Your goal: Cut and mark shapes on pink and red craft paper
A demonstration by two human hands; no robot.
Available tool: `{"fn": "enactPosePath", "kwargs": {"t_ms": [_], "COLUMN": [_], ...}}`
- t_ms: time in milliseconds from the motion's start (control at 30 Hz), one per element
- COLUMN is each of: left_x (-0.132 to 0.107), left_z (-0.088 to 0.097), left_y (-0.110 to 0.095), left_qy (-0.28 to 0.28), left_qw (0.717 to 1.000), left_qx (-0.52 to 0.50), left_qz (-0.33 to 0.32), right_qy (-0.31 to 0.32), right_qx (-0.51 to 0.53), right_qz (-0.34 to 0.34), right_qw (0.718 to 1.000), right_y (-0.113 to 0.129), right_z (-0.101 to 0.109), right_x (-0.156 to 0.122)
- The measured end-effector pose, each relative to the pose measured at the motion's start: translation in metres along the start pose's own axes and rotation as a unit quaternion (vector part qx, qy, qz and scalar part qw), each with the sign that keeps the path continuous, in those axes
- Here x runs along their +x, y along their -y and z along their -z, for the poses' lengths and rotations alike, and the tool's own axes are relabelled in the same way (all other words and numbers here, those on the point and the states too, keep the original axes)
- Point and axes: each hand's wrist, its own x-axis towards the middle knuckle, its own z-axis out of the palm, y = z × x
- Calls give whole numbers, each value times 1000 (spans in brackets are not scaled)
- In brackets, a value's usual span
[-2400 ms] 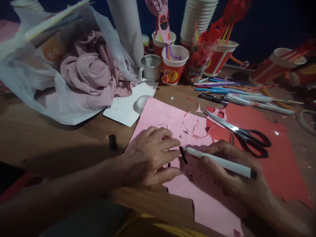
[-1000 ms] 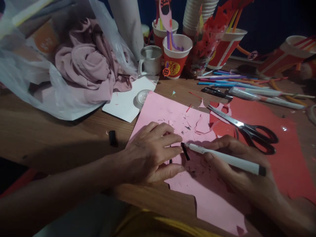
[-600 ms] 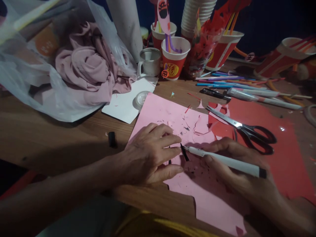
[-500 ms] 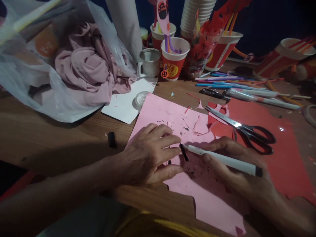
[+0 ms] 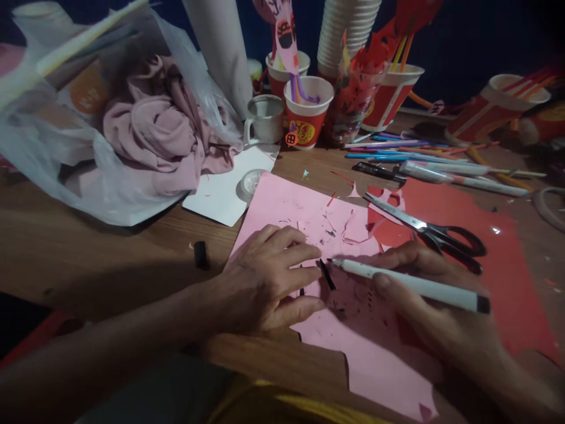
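Note:
My left hand (image 5: pixel 269 280) lies palm down on a pink sheet of paper (image 5: pixel 304 212), fingers stretched flat and pressing it to the wooden table. My right hand (image 5: pixel 436 312) is closed around a white marker pen (image 5: pixel 415 285). The pen's tip points left toward a small black mark (image 5: pixel 327 274) on the pink paper, just off my left fingertips. The tip sits a little to the right of the mark. A black pen cap (image 5: pixel 200 254) lies on the table left of the pink sheet.
Black-handled scissors (image 5: pixel 432 232) rest on a red sheet (image 5: pixel 498 247) to the right. Pens and straws (image 5: pixel 424 159) lie behind them. Red paper cups (image 5: pixel 308 115), a stack of white cups (image 5: pixel 348 26), a metal mug (image 5: pixel 265 118) and a plastic bag with pink cloth (image 5: pixel 145 129) line the back.
The pen tip has drawn back slightly to the right, off the black mark. My left hand stays flat on the pink paper. The view shifted a little.

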Motion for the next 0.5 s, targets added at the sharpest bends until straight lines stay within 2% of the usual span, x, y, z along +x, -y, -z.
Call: {"fn": "enactPosePath", "kwargs": {"t_ms": [200, 367, 500], "left_x": [-2, -4, -6], "left_z": [0, 9, 19], "left_y": [2, 5, 8], "left_qy": [-39, -158, -238], "left_qw": [998, 983, 966], "left_qx": [-44, -91, -97], "left_qz": [17, -23, 15], "right_qy": [-59, -60, -71], "right_qx": [153, 211, 201], "right_qz": [-46, -35, 4], "right_qw": [985, 975, 977], "right_y": [-7, -13, -15], "right_z": [9, 14, 14], "right_x": [11, 12, 12]}}
